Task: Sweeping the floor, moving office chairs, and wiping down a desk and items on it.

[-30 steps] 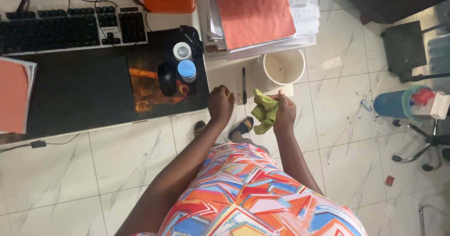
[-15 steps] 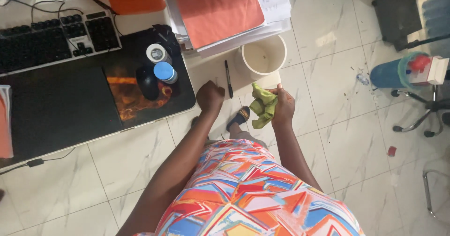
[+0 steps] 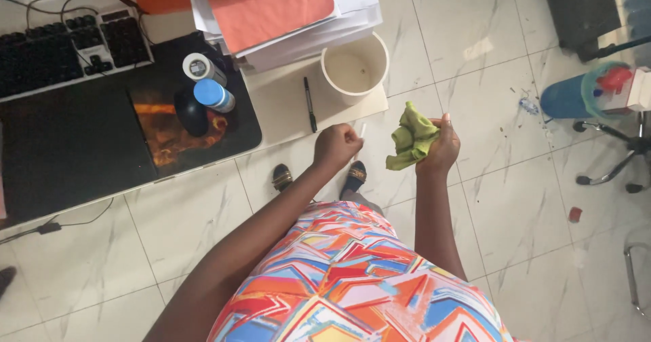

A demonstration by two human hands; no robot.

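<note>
Spreading over the lower and right parts of the frame, a pale marble-patterned tile floor [image 3: 169, 247] lies beneath a person in a bright multicoloured patterned dress [image 3: 352, 274]. At upper left a desk [image 3: 281, 101] carries a large dark desk mat [image 3: 68, 152], a black keyboard [image 3: 61, 43] at the top left corner, and a stack of papers topped by an orange folder [image 3: 264, 6] at top centre. By the right edge a blue cylinder-shaped container [image 3: 566, 96] stands beside a chair base [image 3: 610, 172]. A cream cup-like pot [image 3: 354, 67] sits at the desk's right end, near a black mouse [image 3: 191, 111], two small round containers [image 3: 207, 84] and a black pen [image 3: 309, 104].

Right of centre, the right hand [image 3: 441, 148] is clamped on a crumpled green cloth [image 3: 411, 140], held over the floor just past the desk's edge and below the pot. Near centre, the left hand [image 3: 336, 145] is curled into a fist beside the desk's front edge; a thin white sliver shows at its upper edge, too small to identify.
</note>
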